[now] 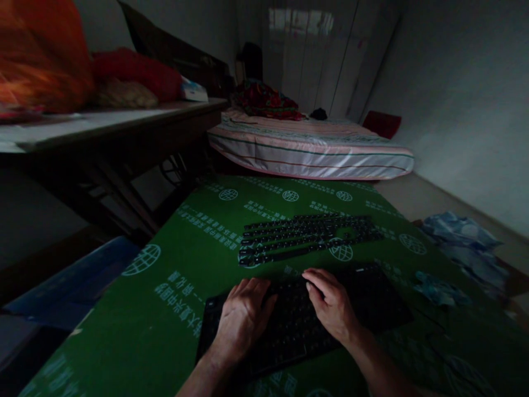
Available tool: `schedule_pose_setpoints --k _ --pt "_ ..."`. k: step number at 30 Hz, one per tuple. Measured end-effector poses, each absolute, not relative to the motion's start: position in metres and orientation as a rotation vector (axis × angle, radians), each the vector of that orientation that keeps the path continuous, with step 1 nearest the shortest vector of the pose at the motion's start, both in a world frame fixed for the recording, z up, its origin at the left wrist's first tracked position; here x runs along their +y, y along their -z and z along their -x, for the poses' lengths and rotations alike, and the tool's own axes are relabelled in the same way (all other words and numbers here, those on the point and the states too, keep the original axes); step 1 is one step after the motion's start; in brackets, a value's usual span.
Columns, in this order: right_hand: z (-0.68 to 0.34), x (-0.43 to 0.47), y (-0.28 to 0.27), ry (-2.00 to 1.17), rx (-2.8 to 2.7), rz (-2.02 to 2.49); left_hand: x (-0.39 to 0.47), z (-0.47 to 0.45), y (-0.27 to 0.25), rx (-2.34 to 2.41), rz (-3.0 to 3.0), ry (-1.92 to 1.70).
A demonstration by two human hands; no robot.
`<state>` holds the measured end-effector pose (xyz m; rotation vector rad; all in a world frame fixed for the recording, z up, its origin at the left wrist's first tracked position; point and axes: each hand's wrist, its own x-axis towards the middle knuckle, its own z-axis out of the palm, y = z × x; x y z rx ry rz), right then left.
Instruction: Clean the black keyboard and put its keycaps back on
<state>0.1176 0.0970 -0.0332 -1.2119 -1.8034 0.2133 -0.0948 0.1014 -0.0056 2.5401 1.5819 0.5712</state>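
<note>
A black keyboard point(289, 344) lies at a slant on the green board, its key area dark and hard to make out. Over its left part rests my left hand point(244, 311), palm down, the fingers stretched toward the far edge and the thumb apart from them. My right hand point(328, 303) is above the middle, its thumb and fingertips drawn together in a pinch near the far edge. Whatever may be between those fingertips is too small to tell. Just beyond the keyboard, loose black keycaps point(285, 240) are laid out in several rows.
The green board point(185, 237) bears white print and globe marks. A crumpled bluish cloth or wrapper point(440, 288) lies right of the keyboard. A table point(165, 117) with an orange bag point(41, 55) stands at left, a bed point(309, 146) behind. Blue-white fabric point(463, 237) is at far right.
</note>
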Motion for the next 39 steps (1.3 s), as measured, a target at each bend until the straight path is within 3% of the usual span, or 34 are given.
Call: schedule_pose_setpoints --k 17,39 --pt "-0.125 0.163 -0.028 -0.333 -1.927 1.212 0.098 0.094 0.005 1.569 -2.57 -0.693" --pt "-0.14 0.157 -0.005 -0.441 -1.939 1.271 0.1 0.095 0.006 1.564 -2.598 -0.711"
